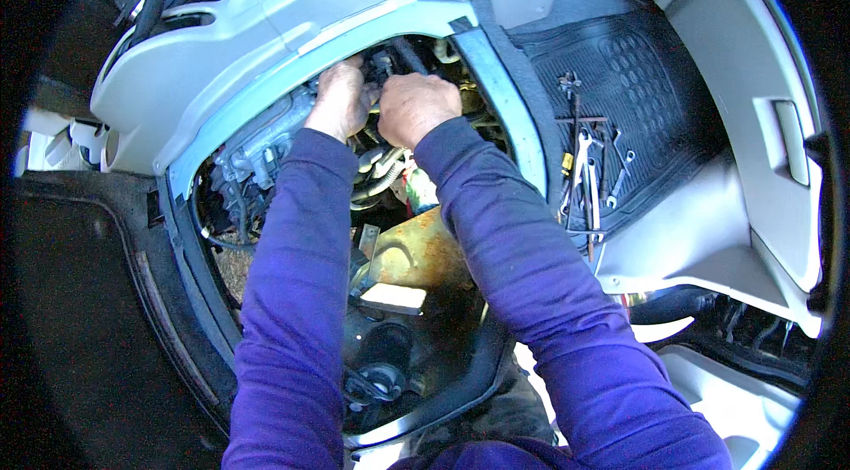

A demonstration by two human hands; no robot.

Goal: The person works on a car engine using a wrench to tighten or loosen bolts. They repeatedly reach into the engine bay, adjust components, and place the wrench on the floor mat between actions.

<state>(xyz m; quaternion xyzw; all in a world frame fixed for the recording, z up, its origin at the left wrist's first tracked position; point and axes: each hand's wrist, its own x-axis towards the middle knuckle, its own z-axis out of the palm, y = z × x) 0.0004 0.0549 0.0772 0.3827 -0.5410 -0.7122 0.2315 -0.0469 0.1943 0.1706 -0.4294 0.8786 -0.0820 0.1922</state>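
Both my arms, in purple sleeves, reach into an open engine bay (522, 103) in the vehicle's floor. My left hand (341, 100) is closed at the far side of the opening, among dark engine parts. Close to its right, my right hand (418, 107) is also closed, its back turned up and its fingertips hidden below. Whatever either hand grips is out of sight. Ribbed hoses (382, 171) run just beneath the hands. To the left of my left wrist lies a grey metal engine part (257, 158).
Several wrenches (580, 173) and other hand tools lie on a black rubber floor mat (651, 72) at the right. Nearer me inside the bay are a rusty yellowish metal part (421, 249) and a dark cylinder (385, 350). An open door (744, 54) borders the right side.
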